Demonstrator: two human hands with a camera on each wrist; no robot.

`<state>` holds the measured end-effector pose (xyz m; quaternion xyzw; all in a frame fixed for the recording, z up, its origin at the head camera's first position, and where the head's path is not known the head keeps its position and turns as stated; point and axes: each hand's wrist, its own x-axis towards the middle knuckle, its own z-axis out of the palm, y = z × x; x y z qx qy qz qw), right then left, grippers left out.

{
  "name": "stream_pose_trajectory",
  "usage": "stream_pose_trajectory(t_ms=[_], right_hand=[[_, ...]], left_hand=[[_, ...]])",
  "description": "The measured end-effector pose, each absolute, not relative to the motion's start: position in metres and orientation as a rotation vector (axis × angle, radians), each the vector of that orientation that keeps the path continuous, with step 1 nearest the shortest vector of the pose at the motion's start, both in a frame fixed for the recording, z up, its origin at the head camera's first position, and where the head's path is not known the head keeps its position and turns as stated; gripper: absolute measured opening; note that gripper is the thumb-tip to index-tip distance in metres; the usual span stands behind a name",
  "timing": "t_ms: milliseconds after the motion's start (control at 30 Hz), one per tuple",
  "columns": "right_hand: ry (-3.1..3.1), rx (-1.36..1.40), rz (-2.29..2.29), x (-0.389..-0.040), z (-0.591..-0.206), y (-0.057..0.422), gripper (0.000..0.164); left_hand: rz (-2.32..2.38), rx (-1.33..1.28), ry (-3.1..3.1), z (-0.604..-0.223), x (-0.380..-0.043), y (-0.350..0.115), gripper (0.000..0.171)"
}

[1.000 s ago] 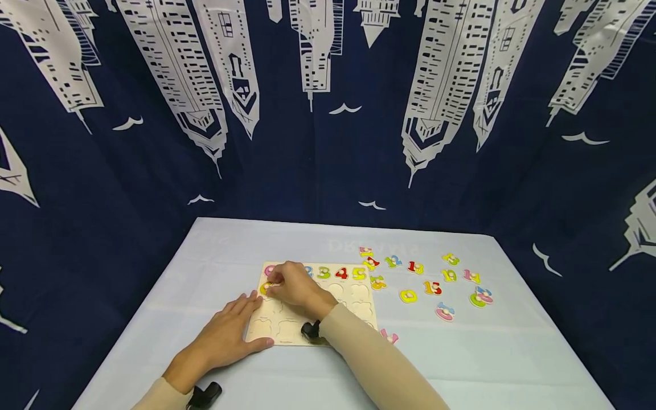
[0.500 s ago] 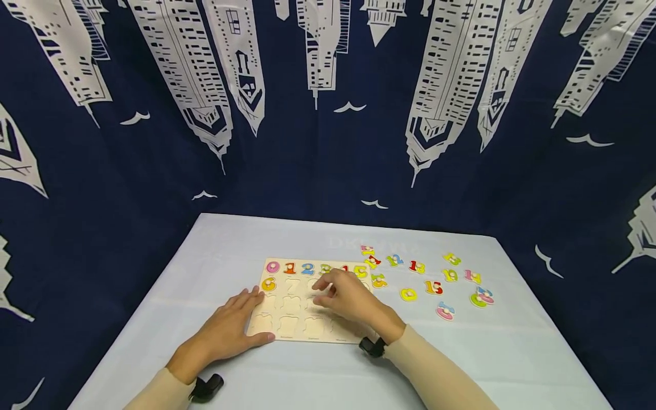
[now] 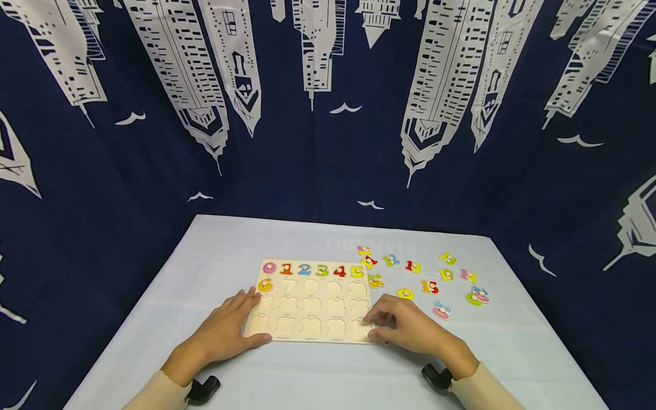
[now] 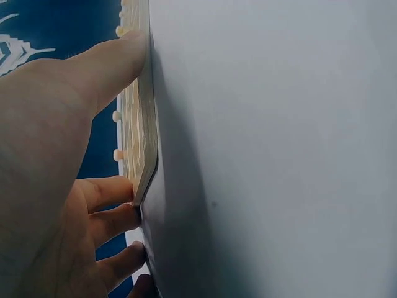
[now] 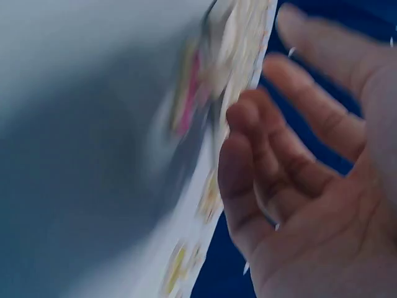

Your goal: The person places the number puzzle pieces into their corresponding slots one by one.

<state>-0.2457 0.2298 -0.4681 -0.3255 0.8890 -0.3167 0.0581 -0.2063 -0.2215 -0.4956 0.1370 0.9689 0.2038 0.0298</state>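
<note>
Puzzle board (image 3: 323, 294) flat on the desk (image 3: 307, 376), left hand (image 3: 224, 330) spread along its edge; right hand (image 3: 417, 327) bent, fingers holding nothing, beside a pink piece (image 5: 188, 99): a careless brush could knock it askew.

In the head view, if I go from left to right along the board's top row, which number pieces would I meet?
Pink 0, orange-red 1, blue 2, green 3, red 4, yellow 5.

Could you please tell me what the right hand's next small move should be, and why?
Probably pinch the pink piece: it lies beside the board, near the right hand, which seems to hold nothing, and many slots are unfilled.
</note>
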Motion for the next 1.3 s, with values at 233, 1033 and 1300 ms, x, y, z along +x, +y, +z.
stream_pose_trajectory(t_ms=[233, 1033, 1300], right_hand=[[2.640, -0.962, -0.950, -0.240, -0.476, 0.260, 0.018], [2.867, -0.867, -0.852, -0.256, -0.476, 0.257, 0.014], [2.939, -0.819, -0.831, -0.257, -0.475, 0.253, 0.015]], left_hand=[[0.635, 0.419, 2.989, -0.498, -0.205, -0.221, 0.113], [0.647, 0.420, 2.984, -0.498, -0.204, -0.221, 0.112], [0.638, 0.411, 2.988, -0.498, -0.206, -0.222, 0.113]])
